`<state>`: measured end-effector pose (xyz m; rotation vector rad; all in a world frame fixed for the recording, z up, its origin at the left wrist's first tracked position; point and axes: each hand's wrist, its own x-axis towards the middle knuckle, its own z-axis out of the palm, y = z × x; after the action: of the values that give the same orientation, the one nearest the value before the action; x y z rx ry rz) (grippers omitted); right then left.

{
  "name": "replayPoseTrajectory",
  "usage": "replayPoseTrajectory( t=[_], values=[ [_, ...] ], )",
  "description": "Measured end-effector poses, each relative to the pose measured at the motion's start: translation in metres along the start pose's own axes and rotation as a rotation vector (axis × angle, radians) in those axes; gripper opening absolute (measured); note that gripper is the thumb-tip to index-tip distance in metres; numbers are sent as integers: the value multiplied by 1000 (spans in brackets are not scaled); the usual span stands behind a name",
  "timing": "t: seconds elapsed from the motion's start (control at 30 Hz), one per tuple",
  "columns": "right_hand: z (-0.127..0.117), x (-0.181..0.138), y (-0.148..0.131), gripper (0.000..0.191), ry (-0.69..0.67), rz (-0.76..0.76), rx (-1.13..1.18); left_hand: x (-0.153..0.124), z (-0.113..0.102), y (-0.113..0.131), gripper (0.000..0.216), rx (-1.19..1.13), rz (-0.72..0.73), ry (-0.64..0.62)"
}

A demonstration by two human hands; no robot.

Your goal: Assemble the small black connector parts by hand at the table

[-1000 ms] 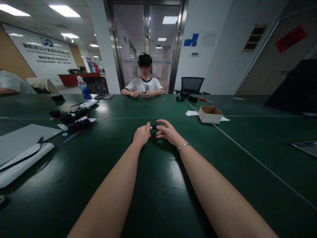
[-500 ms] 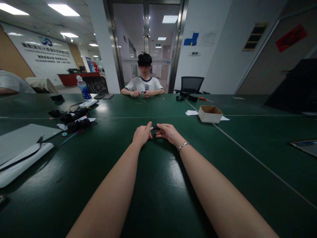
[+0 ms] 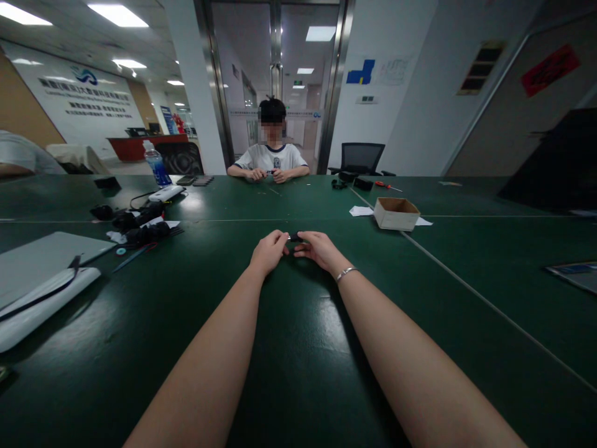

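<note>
My left hand [image 3: 268, 251] and my right hand [image 3: 318, 248] meet over the dark green table [image 3: 298, 348], both arms stretched out. Between their fingertips sits a small black part [image 3: 294, 238] with a pale tip, too small to name. Both hands pinch it, the left from the left side and the right from the right. A thin bracelet [image 3: 346, 273] circles my right wrist.
An open cardboard box [image 3: 396, 213] on white paper lies right of the hands. Black cables and gadgets [image 3: 140, 225], a water bottle [image 3: 153, 163] and a grey laptop sleeve [image 3: 41, 280] are at left. A person [image 3: 269, 155] sits opposite, hands on the table.
My right fingers have curled in from spread to a pinch, and both hands closed together on the small black part. The arms stayed in place.
</note>
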<state>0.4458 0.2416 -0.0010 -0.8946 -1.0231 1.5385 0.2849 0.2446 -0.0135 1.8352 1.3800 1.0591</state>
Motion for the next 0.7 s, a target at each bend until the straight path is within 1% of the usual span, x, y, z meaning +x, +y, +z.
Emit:
replayPoseTrajectory(
  t=[0.07, 0.1, 0.2, 0.27, 0.3, 0.43, 0.47, 0.5, 0.6, 0.67, 0.7],
  values=[
    [0, 0, 0, 5, -2, 1, -10, 1, 1, -1, 32, 7, 1, 8],
    [0, 0, 0, 6, -7, 4, -17, 2, 1, -1, 33, 18, -4, 10],
    [1, 0, 0, 6, -20, 12, -27, 3, 2, -2, 46, 30, -23, 0],
    [1, 0, -1, 6, -9, 9, -19, 3, 2, -2, 50, 0, -29, -9],
    [1, 0, -1, 7, 2, 7, -12, 2, 2, -3, 49, -21, -21, -15],
    [1, -1, -1, 9, 25, 2, 14, 1, 2, -3, 29, -44, 38, -21],
    [1, -1, -1, 9, 20, 3, 13, 0, 2, -3, 28, -33, 45, -17],
    [1, -1, -1, 9, 13, 5, 8, 0, 2, -3, 30, -19, 47, -12],
    [1, -1, -1, 7, 8, 10, -1, 1, 1, -3, 47, 1, 27, -7],
    [1, 0, -1, 7, 22, 6, 6, 1, 2, -4, 49, -28, 13, -19],
    [1, 0, -1, 7, 28, 3, 12, 1, 2, -4, 45, -45, 12, -29]
  ],
)
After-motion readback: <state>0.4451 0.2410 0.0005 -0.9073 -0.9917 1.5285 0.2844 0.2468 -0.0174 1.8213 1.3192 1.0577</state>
